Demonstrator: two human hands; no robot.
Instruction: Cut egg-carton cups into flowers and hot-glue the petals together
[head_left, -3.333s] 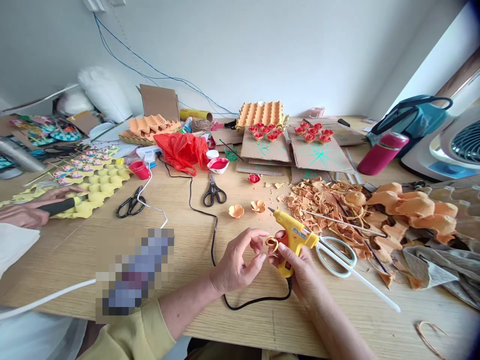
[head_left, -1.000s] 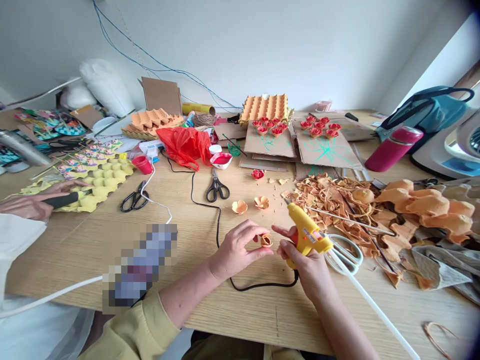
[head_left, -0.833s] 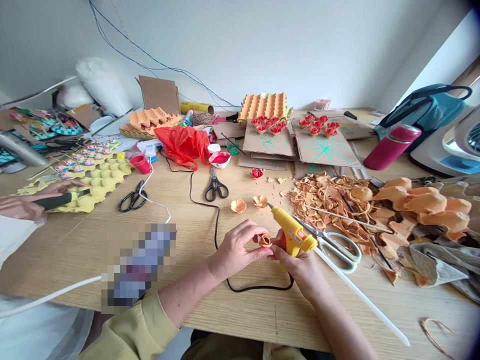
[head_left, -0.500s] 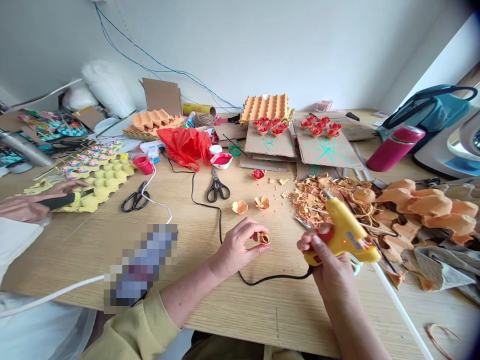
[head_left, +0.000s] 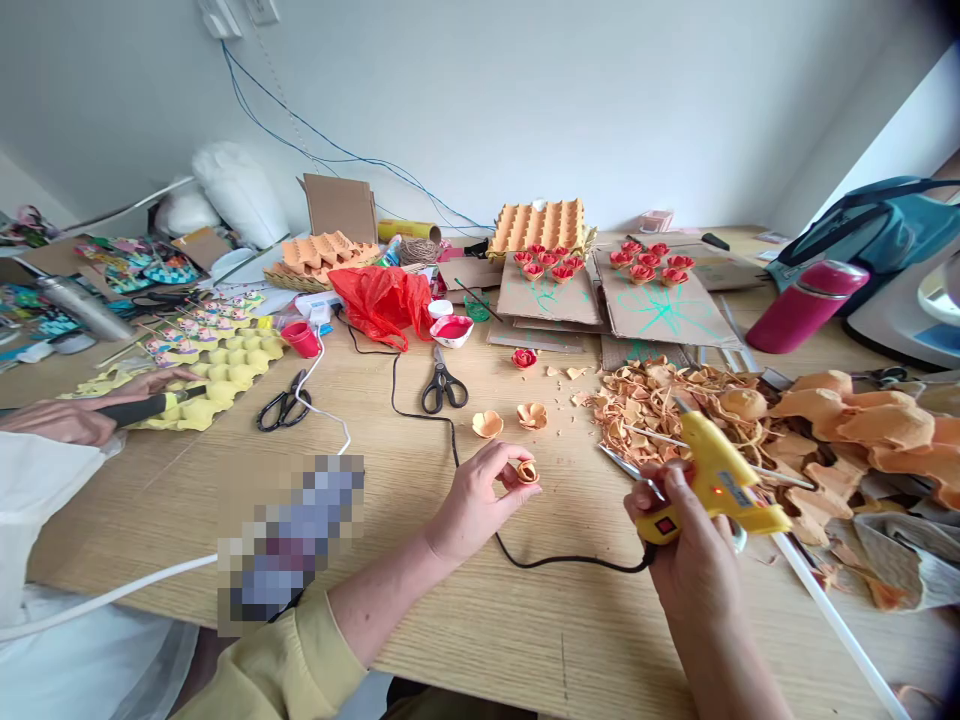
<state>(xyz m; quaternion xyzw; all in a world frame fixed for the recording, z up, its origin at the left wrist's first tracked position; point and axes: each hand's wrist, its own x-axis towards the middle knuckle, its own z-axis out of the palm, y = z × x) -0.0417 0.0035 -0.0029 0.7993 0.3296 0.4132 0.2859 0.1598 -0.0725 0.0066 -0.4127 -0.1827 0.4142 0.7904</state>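
Note:
Between the thumb and fingers of my left hand (head_left: pixel 472 500) is a small rolled flower bud (head_left: pixel 528 471) of orange egg-carton pulp, held just above the table. My right hand (head_left: pixel 694 540) grips a yellow glue gun (head_left: pixel 720 478), its nozzle pointing up and away to the left, well apart from the bud. A white glue stick (head_left: pixel 832 620) sticks out of its back, and a black cord (head_left: pixel 570 562) runs from its handle across the table. Beyond my left hand lie two unpainted carton flowers (head_left: pixel 532 415) (head_left: pixel 487 424) and a red-painted flower (head_left: pixel 524 357).
Black scissors (head_left: pixel 444 385) and a dish of red paint (head_left: pixel 452 330) lie ahead. Carton scraps (head_left: pixel 645 410) heap up at right, near a pink bottle (head_left: pixel 806 305). Red flowers stand on cardboard (head_left: pixel 667 315). A co-worker's hands (head_left: pixel 82 410) work at a yellow egg tray (head_left: pixel 240 370).
My right hand has moved the glue gun slightly right, away from the bud. My left hand keeps its pinch on the bud, and the view has shifted a little.

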